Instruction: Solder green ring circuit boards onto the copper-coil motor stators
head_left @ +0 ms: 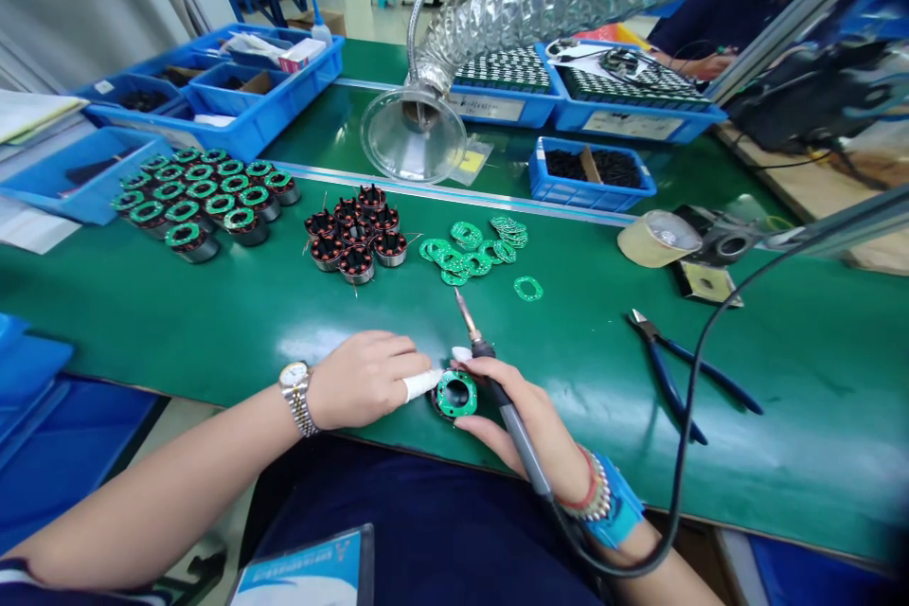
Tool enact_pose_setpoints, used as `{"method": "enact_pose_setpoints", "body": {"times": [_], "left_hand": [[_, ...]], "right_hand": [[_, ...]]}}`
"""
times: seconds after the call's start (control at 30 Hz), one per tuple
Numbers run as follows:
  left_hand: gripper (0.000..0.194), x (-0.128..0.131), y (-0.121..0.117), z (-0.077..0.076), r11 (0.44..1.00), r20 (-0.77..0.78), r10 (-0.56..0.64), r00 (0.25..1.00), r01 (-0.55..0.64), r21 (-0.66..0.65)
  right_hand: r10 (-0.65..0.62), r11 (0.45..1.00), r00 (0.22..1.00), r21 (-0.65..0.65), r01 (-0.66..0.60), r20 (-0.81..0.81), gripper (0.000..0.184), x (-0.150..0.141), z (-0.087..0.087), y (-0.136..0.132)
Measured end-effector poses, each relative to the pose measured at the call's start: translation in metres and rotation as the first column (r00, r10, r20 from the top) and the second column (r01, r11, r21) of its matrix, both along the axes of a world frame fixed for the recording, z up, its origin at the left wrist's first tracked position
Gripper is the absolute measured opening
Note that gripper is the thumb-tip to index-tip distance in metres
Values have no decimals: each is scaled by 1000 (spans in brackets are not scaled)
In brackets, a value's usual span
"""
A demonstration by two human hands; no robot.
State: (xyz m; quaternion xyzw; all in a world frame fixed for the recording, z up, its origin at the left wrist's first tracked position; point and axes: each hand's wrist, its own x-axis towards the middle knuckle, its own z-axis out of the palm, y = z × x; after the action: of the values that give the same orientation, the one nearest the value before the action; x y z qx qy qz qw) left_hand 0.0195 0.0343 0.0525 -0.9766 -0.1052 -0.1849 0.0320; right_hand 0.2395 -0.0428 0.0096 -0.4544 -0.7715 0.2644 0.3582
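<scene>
In front of my body, a motor stator topped with a green ring circuit board stands near the table's front edge. My left hand is curled, and its white-covered fingertip presses the stator's left rim; its thumb is hidden. My right hand is closed around a soldering iron, whose tip points away from me over the table. The thumb and a white-covered fingertip of that hand also touch the stator's right side. Beyond lie loose green ring boards and a cluster of bare copper-wound stators.
Board-topped stators stand in rows at left. Blue-handled cutters and a tape roll lie at right. A fume extraction funnel hangs over the table. Blue bins line the back. The iron's cable loops at right. Another person's hand shows behind.
</scene>
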Motion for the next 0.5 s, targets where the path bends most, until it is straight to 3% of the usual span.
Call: {"method": "enact_pose_setpoints", "body": {"times": [0.13,0.23,0.5], "left_hand": [[28,1,8,-3,996,53,-76,996,79,-50],[27,2,7,-13,990,147,-68,987,86,-114],[17,5,-25,-42,965,348,217,912,-145,-220]], "right_hand": [[0,1000,1000,6,1,-6,51,-1,-1,1],[0,1000,1000,19,0,-8,50,-1,-2,0],[-17,999,1000,42,17,-6,47,-2,-2,-1]]}}
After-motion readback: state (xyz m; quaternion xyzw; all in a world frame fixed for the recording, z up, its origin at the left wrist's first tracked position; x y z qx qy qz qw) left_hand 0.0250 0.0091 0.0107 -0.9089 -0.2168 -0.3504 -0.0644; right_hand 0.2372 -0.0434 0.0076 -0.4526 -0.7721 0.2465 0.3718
